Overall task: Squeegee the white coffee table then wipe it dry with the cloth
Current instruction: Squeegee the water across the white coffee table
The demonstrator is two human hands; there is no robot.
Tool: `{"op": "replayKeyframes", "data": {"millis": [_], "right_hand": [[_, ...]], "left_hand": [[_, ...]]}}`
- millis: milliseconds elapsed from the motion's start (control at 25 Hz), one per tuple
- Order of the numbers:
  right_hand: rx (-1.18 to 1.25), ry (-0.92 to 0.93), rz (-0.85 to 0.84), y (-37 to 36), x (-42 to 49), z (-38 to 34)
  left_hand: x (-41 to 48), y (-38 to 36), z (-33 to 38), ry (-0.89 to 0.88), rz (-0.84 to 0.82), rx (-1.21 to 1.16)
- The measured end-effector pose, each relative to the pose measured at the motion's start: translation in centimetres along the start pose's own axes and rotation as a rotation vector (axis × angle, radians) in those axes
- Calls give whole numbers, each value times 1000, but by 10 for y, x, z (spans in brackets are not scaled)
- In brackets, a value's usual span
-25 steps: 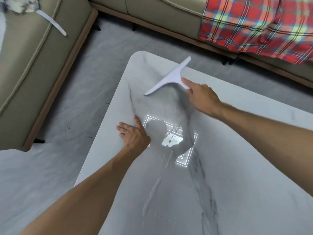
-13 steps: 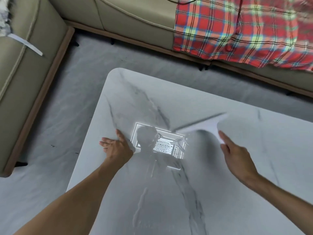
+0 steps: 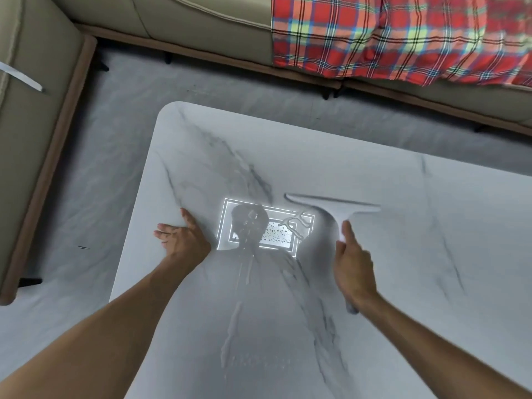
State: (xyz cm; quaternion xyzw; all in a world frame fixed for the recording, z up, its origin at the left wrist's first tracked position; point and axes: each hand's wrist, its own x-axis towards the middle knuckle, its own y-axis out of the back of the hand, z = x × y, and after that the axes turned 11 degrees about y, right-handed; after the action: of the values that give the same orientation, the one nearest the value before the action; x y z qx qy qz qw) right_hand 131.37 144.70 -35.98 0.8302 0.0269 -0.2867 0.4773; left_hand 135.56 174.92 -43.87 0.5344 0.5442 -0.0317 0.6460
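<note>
Squeegee gripped, mid-table, water left to clear.
The right hand is clenched around the handle of the white squeegee, its blade lying across the coffee table; the left hand rests flat and empty at the table's left edge. Water streaks show squeegeeing is likely unfinished; no cloth is visible, so drying remains.

Both forearms are bare to the frame edge, with no sleeve showing. The left hand and right hand wear nothing.
</note>
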Motion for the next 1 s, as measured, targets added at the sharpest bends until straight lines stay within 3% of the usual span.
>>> {"op": "replayKeyframes", "data": {"millis": [120, 200, 360, 480, 600, 840, 1000], "right_hand": [[43, -17, -136, -1, -49, 4], [68, 5, -130, 10, -47, -5], [31, 130, 80, 28, 46, -63], [46, 114, 75, 18, 117, -118], [32, 176, 28, -20, 112, -143], [-147, 468, -110, -55, -3, -55], [-340, 473, -222, -29, -56, 37]], "left_hand": [[-2, 2, -2, -13, 9, -16], [-3, 3, -5, -33, 11, -34], [-2, 6, -14, -76, 10, -61], [-1, 4, -23, -159, 54, -54], [2, 4, -28, -182, 39, -24], [-1, 7, -35, -218, -4, -36], [-9, 12, -42, -220, -29, -48]]}}
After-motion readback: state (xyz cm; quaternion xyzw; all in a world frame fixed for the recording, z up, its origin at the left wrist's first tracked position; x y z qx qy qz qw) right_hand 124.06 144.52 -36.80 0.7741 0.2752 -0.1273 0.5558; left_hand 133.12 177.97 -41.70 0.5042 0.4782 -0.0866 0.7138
